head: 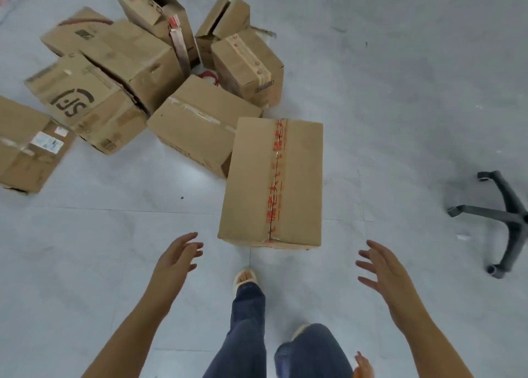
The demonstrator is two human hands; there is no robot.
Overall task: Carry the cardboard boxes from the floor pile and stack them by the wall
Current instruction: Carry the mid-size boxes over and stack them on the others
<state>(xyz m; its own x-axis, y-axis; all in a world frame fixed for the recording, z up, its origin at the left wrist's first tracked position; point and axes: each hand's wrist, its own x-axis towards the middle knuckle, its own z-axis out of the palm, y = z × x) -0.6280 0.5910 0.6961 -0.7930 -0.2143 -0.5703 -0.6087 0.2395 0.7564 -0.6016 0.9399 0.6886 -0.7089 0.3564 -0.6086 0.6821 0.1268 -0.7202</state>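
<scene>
With my left hand (178, 259) and right hand (381, 269) spread empty beside the taped box (273, 182), a one-sided grab may tilt it.

Head view: one wide-angle camera, worn high | faces forward and steeply down at the floor (400, 92) | left hand (175, 259) and right hand (381, 269) near, box pile (137, 72) farther ahead

Both bare arms extended forward, apart. Left hand (177, 256) and right hand (381, 266): fingers spread, relaxed, palms facing inward, holding nothing.
</scene>
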